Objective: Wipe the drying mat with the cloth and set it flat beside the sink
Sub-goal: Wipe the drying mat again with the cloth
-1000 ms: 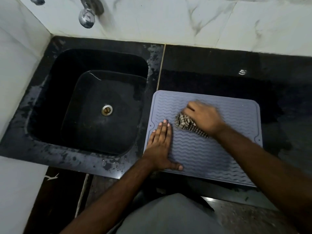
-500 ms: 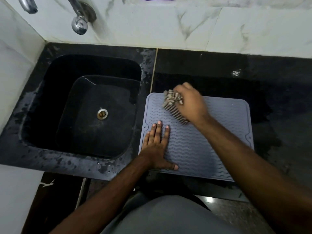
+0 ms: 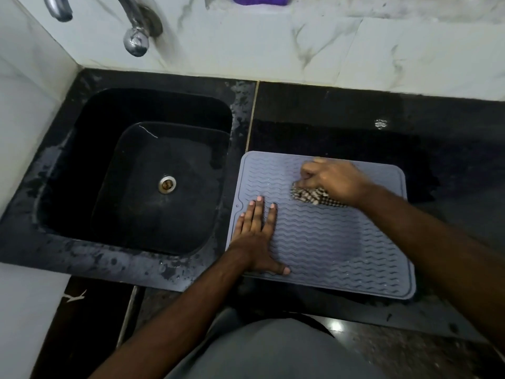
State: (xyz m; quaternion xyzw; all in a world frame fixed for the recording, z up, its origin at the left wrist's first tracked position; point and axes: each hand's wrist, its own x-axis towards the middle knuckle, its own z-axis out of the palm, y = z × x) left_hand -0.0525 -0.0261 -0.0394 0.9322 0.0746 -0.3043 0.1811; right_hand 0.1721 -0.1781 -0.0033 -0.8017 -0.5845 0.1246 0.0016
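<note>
At the far left, two metal taps (image 3: 135, 36) are seen on the white marbled wall (image 3: 246, 45), above a black sink (image 3: 136, 170) which is set into the dark bench (image 3: 341, 110); a round metal drain (image 3: 167, 183) lies in the sink bottom. Just to the right of the sink, the grey drying mat (image 3: 322, 242) with wavy ridges is laid flat on the bench, its left edge close beside the sink rim. The left hand (image 3: 257, 236) is placed on the near left part of the mat, palm down, with the fingers straight and pointed away from the person and the thumb spread out along the near edge; nothing is gripped by it, the mat is only pressed. The left forearm is stretched up from the lower left. Further right, the right hand (image 3: 330, 179) is held over the far middle part of the mat with the fingers curled, and a bunched checked cloth (image 3: 311, 196) is gripped in it and pressed to the mat surface. The right forearm crosses the right side of the mat from the lower right corner. A purple object (image 3: 259, 0) is partly seen at the top edge, on the wall ledge. A small white mark (image 3: 380, 123) is seen on the bench behind the mat; no writing can be read anywhere.
</note>
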